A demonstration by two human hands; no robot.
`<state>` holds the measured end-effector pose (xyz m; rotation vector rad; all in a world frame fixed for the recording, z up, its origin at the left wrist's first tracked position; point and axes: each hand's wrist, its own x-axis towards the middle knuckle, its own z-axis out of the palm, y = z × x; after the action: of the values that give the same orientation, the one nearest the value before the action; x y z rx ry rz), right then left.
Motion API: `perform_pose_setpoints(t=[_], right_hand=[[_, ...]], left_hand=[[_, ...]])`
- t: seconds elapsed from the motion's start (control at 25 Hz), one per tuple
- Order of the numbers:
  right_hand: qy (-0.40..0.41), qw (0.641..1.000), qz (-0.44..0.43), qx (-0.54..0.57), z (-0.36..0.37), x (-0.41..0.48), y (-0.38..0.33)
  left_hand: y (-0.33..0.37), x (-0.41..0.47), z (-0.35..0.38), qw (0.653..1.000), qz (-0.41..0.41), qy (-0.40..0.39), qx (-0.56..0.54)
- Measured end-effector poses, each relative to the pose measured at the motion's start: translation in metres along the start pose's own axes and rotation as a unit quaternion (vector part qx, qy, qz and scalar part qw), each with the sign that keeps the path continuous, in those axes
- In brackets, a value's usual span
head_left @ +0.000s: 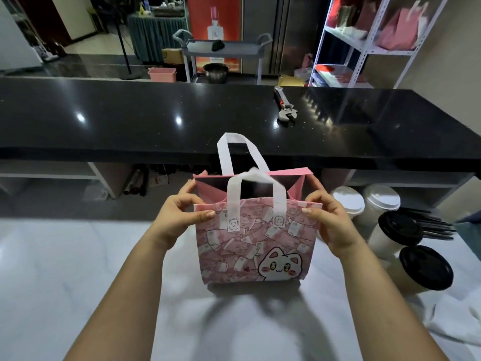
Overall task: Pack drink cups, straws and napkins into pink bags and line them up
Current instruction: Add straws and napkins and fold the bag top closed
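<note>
Status: pink bag [256,246] stands upright on the white worktop [78,269], mouth partly spread, nothing visible inside. Left hand [182,212] pinches the bag's upper left corner, thumb on the printed front panel and fingers behind it. Right hand [330,220] pinches the upper right corner the same way. The 2 hands hold the front panel away from the back panel.

Stock: 4 lidded cups [398,230] sit just right of the bag, 2 with white lids and 2 with black. Black straws [434,225] lie beyond them, further right of the bag. White sheet material [455,324] to the lower right of the bag may be napkins; this cannot be confirmed.

Assessment: the step in hand is judged to be opening the bag for loading. Packing of this bag has not begun.

Recommendations:
1. Spread the side gussets fully so the base sits flat and the bag stands unaided.
2. Fold the 2 white handles [256,188] outward; the near one arches over the mouth and would obstruct a cup.
3. Keep 1 hand on the rim while the other fetches a cup, since the light bag is likely to tip or collapse.
4. Lower cups upright, lids level, to avoid leaks.
</note>
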<state>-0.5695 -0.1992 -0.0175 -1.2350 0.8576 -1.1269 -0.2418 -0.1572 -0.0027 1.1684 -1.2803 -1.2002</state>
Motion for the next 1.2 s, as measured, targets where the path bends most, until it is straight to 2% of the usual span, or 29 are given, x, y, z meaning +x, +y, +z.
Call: perform_pose_setpoints(t=[0.2,0.44,0.56,0.72,0.84,0.92,1.0,1.08,1.12,1.2], right_hand=[[-0.017,1.0,0.023,0.012,-0.002,0.013,-0.005],[0.1,0.994,-0.038,-0.027,0.007,0.004,0.013],[0.118,0.991,-0.057,-0.001,0.015,0.0,0.016],[0.144,0.987,-0.076,-0.012,0.022,0.0,0.018],[0.152,0.979,-0.104,-0.087,0.024,0.003,0.02],[0.114,0.954,-0.168,-0.222,0.02,0.003,0.019],[0.071,0.899,-0.246,-0.356,0.016,0.002,0.015],[0.05,0.844,-0.306,-0.438,0.012,0.005,0.011],[0.044,0.829,-0.315,-0.461,0.011,0.006,0.009],[0.039,0.827,-0.296,-0.475,0.012,0.005,0.006]], left_hand=[[-0.01,0.002,0.004,0.998,0.03,0.058,-0.023],[-0.024,-0.003,0.015,0.976,0.1,0.192,-0.016],[-0.03,-0.004,0.015,0.966,0.075,0.243,-0.043],[-0.029,-0.005,0.013,0.964,0.058,0.248,-0.077],[-0.023,-0.007,0.01,0.975,0.055,0.208,-0.059],[-0.018,-0.01,0.007,0.982,0.068,0.178,-0.002],[-0.013,-0.014,0.004,0.976,0.106,0.167,0.088],[-0.009,-0.017,0.001,0.959,0.151,0.157,0.18],[-0.008,-0.019,-0.001,0.952,0.168,0.151,0.208],[-0.009,-0.022,-0.005,0.943,0.194,0.139,0.233]])
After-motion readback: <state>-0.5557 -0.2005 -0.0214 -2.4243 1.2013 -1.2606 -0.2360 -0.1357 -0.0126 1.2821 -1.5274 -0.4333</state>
